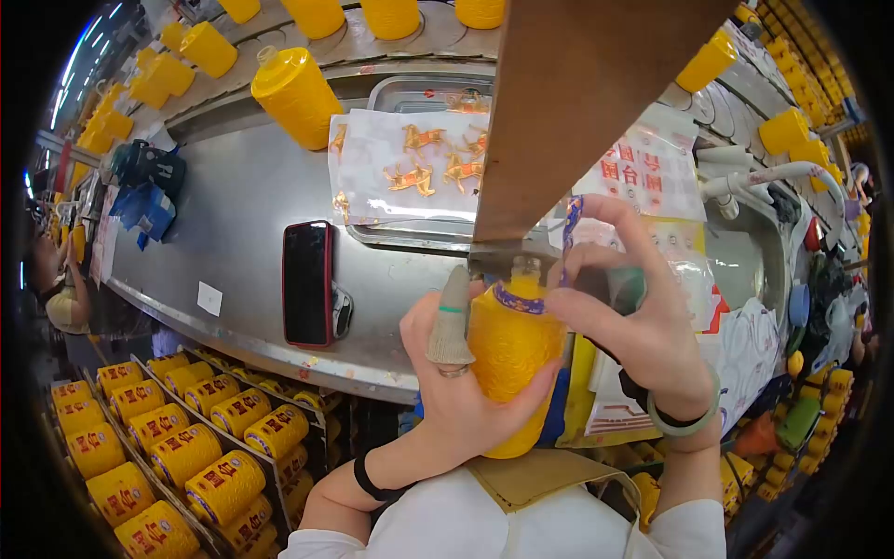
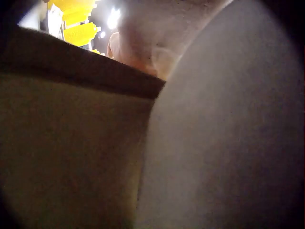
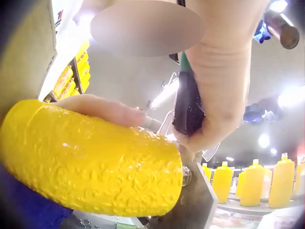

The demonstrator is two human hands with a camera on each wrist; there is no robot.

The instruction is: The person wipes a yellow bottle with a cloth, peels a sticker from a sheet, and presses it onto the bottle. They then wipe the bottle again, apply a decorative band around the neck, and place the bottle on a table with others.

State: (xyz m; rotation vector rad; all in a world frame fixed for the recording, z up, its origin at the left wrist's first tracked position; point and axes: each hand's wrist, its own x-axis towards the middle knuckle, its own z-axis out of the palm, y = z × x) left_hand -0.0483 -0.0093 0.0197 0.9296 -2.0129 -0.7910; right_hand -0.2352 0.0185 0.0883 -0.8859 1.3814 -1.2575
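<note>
In the head view the left hand (image 1: 466, 391) grips a yellow embossed bottle (image 1: 512, 354) with a clear glass neck, its thumb across the front; one finger wears a pale cover. The right hand (image 1: 633, 298) pinches a blue patterned strip (image 1: 571, 228) that stands up beside the neck, while a similar blue band (image 1: 519, 300) lies round the bottle's shoulder. The right wrist view shows the bottle (image 3: 95, 162) lying across the picture, with the left thumb (image 3: 109, 110) along it. The left wrist view is mostly filled by blurred, dark surfaces; neither hand's fingers can be made out there.
A brown post (image 1: 568, 121) rises just beyond the bottle. On the metal table (image 1: 233, 196) lie a phone (image 1: 308, 279), a sheet of gold horse figures (image 1: 410, 168) and a small white card (image 1: 209, 298). Another yellow bottle (image 1: 296, 93) stands behind. Racked bottles (image 1: 223, 484) fill the lower left.
</note>
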